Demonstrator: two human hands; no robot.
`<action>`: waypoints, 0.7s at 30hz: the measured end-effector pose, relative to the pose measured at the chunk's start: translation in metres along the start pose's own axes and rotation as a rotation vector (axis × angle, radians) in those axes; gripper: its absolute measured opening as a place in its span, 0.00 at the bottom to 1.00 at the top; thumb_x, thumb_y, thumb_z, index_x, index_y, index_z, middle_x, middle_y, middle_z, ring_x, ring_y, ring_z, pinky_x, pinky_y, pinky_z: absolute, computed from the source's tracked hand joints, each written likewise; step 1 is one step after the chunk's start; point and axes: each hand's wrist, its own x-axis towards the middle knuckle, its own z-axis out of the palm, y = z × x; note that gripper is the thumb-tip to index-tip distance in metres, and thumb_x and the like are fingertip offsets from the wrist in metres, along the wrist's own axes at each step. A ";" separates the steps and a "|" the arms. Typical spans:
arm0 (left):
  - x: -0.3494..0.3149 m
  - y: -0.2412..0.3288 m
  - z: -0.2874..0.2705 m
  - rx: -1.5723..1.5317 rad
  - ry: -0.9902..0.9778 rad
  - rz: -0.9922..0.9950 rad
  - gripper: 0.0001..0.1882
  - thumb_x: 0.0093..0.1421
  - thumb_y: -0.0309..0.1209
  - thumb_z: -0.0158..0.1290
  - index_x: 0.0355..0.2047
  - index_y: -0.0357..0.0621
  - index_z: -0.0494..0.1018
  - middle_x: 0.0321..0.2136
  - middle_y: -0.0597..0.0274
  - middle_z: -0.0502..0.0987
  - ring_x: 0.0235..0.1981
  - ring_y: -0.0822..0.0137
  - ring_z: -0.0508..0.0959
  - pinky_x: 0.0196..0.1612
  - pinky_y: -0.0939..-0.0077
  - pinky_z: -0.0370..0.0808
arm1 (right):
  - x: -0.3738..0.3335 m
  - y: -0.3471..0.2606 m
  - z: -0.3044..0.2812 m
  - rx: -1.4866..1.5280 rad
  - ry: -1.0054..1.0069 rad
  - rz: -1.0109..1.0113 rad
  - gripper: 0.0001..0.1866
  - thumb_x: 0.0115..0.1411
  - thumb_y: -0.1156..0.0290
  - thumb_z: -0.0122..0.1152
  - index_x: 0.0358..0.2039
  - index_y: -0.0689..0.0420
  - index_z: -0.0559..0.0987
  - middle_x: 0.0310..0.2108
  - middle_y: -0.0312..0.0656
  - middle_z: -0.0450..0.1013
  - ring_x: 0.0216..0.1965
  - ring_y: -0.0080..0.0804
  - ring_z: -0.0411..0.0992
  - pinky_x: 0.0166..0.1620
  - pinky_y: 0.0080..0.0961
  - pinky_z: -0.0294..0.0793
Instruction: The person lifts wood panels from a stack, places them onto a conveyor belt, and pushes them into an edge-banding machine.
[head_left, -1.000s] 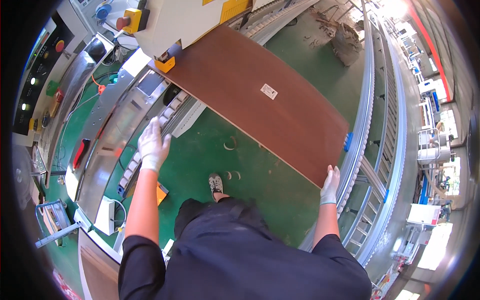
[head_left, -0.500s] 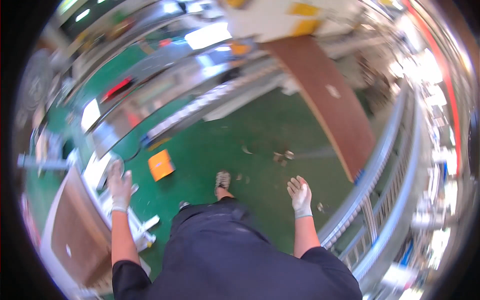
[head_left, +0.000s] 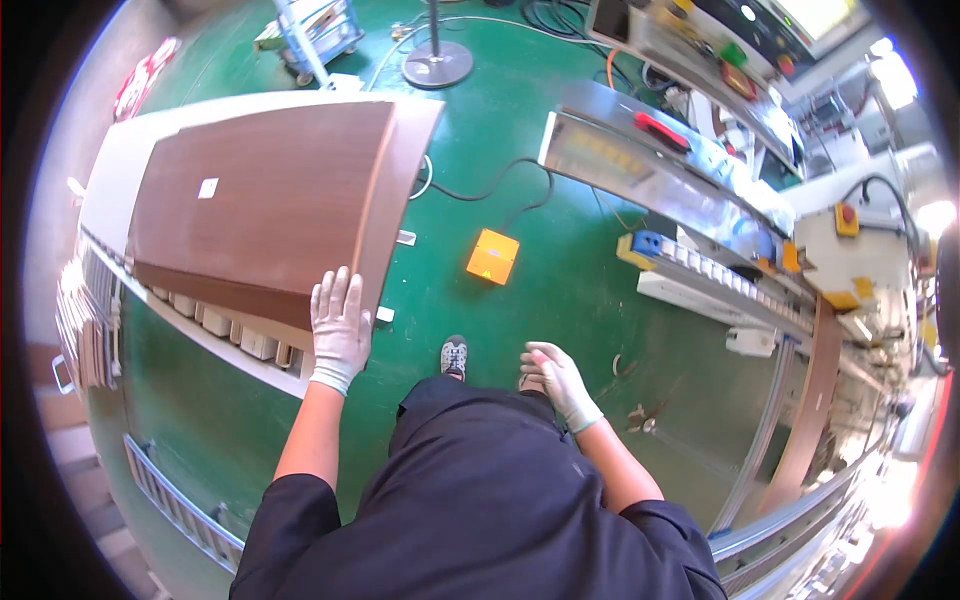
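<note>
My left hand (head_left: 341, 328), in a white glove, lies with spread fingers at the near right corner of a brown wood-look panel (head_left: 265, 190). It appears to touch the panel's edge, without gripping it. The panel rests on a white-edged board (head_left: 412, 150) on a low support, and a small white label (head_left: 208, 188) sits on its face. My right hand (head_left: 563, 385), also gloved, hangs in front of my body, holding nothing, its fingers stretched out and thumb side up. An orange box-shaped foot pedal (head_left: 493, 256) with a cable stands on the green floor ahead.
A roller rail (head_left: 720, 285) and a machine with a red-and-yellow button (head_left: 846, 219) stand to the right. Another brown board (head_left: 808, 410) lies beyond them. A metal rail (head_left: 180, 495) is at lower left; a round stand base (head_left: 437, 65) and blue cart (head_left: 320, 40) are farther off.
My view has swung left, so the panel stack moved from the lower left to ahead of my left hand. That hand has come onto the panel's corner; my right hand has moved inward.
</note>
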 end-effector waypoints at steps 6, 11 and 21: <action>-0.035 -0.022 -0.011 -0.417 0.223 -0.104 0.20 0.64 0.23 0.55 0.56 0.36 0.74 0.56 0.50 0.76 0.62 0.50 0.73 0.65 0.57 0.69 | 0.056 -0.075 0.145 -0.348 -0.342 -0.270 0.22 0.73 0.59 0.57 0.60 0.60 0.74 0.48 0.41 0.78 0.46 0.26 0.78 0.47 0.24 0.78; -0.095 -0.024 0.004 -1.217 0.135 -0.765 0.15 0.73 0.25 0.46 0.56 0.34 0.75 0.48 0.57 0.80 0.51 0.67 0.79 0.59 0.73 0.74 | 0.112 -0.071 0.245 -0.601 -0.384 -0.777 0.33 0.71 0.64 0.58 0.71 0.62 0.60 0.64 0.59 0.67 0.61 0.49 0.73 0.62 0.36 0.71; -0.179 -0.028 -0.002 -1.128 -0.138 -0.923 0.21 0.76 0.36 0.47 0.60 0.31 0.71 0.53 0.52 0.78 0.56 0.63 0.78 0.62 0.69 0.73 | 0.051 0.012 0.313 -0.027 -0.256 -0.456 0.42 0.64 0.80 0.54 0.77 0.54 0.52 0.62 0.52 0.68 0.53 0.38 0.74 0.61 0.32 0.73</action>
